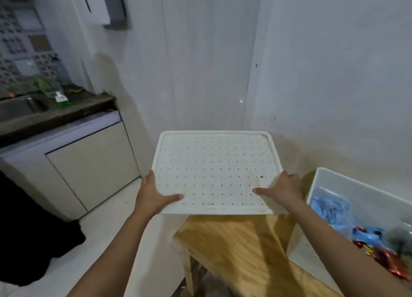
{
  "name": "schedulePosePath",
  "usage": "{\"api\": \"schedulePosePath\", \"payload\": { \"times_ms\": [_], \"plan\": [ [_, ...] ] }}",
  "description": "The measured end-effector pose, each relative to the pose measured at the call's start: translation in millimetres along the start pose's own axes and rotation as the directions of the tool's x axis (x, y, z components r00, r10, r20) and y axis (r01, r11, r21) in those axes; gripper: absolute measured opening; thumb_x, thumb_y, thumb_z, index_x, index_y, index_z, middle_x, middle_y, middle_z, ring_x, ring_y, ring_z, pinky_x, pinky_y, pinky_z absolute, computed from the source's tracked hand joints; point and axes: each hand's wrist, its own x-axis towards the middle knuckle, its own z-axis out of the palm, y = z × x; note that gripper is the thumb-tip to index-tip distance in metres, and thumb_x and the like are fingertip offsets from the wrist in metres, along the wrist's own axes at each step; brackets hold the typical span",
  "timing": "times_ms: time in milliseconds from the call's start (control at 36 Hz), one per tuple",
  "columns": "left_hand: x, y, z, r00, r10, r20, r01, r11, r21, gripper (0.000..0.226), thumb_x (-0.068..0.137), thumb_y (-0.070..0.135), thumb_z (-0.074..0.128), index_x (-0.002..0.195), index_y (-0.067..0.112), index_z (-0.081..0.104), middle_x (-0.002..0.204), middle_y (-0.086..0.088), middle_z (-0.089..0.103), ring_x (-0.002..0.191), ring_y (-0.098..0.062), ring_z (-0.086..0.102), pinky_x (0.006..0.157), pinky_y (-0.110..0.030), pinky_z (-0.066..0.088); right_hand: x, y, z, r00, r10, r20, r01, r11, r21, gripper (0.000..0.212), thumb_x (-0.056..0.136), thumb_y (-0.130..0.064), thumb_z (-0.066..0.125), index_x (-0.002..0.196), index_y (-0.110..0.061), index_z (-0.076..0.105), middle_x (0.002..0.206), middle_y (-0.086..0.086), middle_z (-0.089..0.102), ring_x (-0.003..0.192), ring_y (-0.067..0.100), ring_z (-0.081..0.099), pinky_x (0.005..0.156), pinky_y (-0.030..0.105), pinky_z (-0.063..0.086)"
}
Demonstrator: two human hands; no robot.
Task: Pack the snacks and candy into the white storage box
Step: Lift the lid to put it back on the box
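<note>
I hold a white perforated lid [214, 169] flat in the air in front of me, above the far end of a wooden table [234, 252]. My left hand [153, 194] grips its near left edge, thumb on top. My right hand [281, 189] grips its near right corner the same way. At the right, the white storage box [330, 181] stands open on the table. Inside it lie a bag of light blue candy [330, 209], a blue packet [367, 236] and red and gold wrapped sweets [388, 261].
A white wall and door panel rise straight ahead. To the left stands a cabinet [89, 163] under a dark counter with a sink [20, 109] and a green bottle [53, 89]. A black cloth [29, 236] lies at the lower left on the pale floor.
</note>
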Motion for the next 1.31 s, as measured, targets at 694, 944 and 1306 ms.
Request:
{"api": "schedulePosePath", "payload": {
  "times_ms": [694, 944, 1306],
  "plan": [
    [-106.0, 203.6, 213.4, 0.765, 0.417, 0.491, -0.417, 0.902, -0.115, 0.117, 0.038, 0.071, 0.078, 0.134, 0.018, 0.036, 0.134, -0.005, 0.044, 0.12, -0.024, 0.047, 0.094, -0.04, 0.047, -127.6, 307.7, -128.0, 0.862, 0.426, -0.276, -0.38, 0.902, 0.204, 0.09, 0.062, -0.057, 0.076, 0.124, -0.003, 0.038, 0.132, 0.02, 0.034, 0.125, 0.032, 0.032, 0.094, 0.038, 0.039],
    [-119.2, 226.7, 246.5, 0.714, 0.454, 0.533, -0.516, 0.856, -0.038, 0.126, 0.038, 0.084, 0.065, 0.138, 0.017, 0.027, 0.141, -0.005, 0.038, 0.125, -0.024, 0.043, 0.095, -0.041, 0.047, -134.3, 348.6, -113.3, 0.839, 0.472, -0.271, -0.407, 0.875, 0.264, 0.097, 0.068, -0.054, 0.074, 0.136, -0.002, 0.028, 0.144, 0.016, 0.026, 0.127, 0.032, 0.039, 0.096, 0.04, 0.044],
    [-115.2, 230.5, 264.0, 0.77, 0.42, 0.479, -0.471, 0.882, -0.016, 0.125, 0.053, 0.076, 0.064, 0.149, 0.018, 0.009, 0.156, -0.001, 0.014, 0.141, -0.023, 0.022, 0.111, -0.043, 0.029, -102.8, 374.1, -100.5, 0.848, 0.385, -0.364, -0.367, 0.922, 0.122, 0.083, 0.065, -0.074, 0.058, 0.117, -0.016, 0.031, 0.137, 0.01, 0.031, 0.094, 0.025, 0.058, 0.063, 0.034, 0.05]
  ]
}}
